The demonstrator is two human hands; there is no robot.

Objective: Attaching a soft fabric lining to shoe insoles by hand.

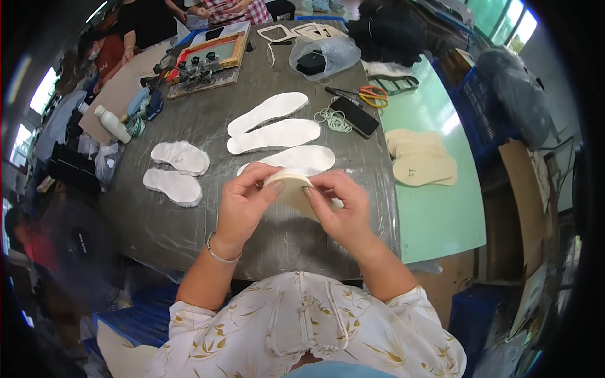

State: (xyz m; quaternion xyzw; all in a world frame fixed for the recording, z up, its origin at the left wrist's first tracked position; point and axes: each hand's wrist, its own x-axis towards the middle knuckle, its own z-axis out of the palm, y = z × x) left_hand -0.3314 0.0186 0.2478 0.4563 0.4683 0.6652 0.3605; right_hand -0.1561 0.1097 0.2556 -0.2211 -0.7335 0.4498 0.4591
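My left hand (247, 192) and my right hand (338, 200) pinch the two sides of a cream insole (295, 195), held above the table near its front edge. Its near end hangs between my palms, partly in shadow. Just beyond my fingers lies a white insole (309, 157), its near side hidden by my hands. Farther off rest two more white insoles (274, 135) (268, 112), side by side. To the left sits a pair of fluffy-edged white insoles (173, 186) (179, 156).
On the pale green board (435, 227) at right lies a stack of cream insoles (425, 170). A phone (355, 118), elastic bands (334, 120) and orange-handled scissors (373, 96) lie beyond. Farther are a clamped frame (211, 60), a white bottle (112, 123), a plastic bag (337, 55) and other people.
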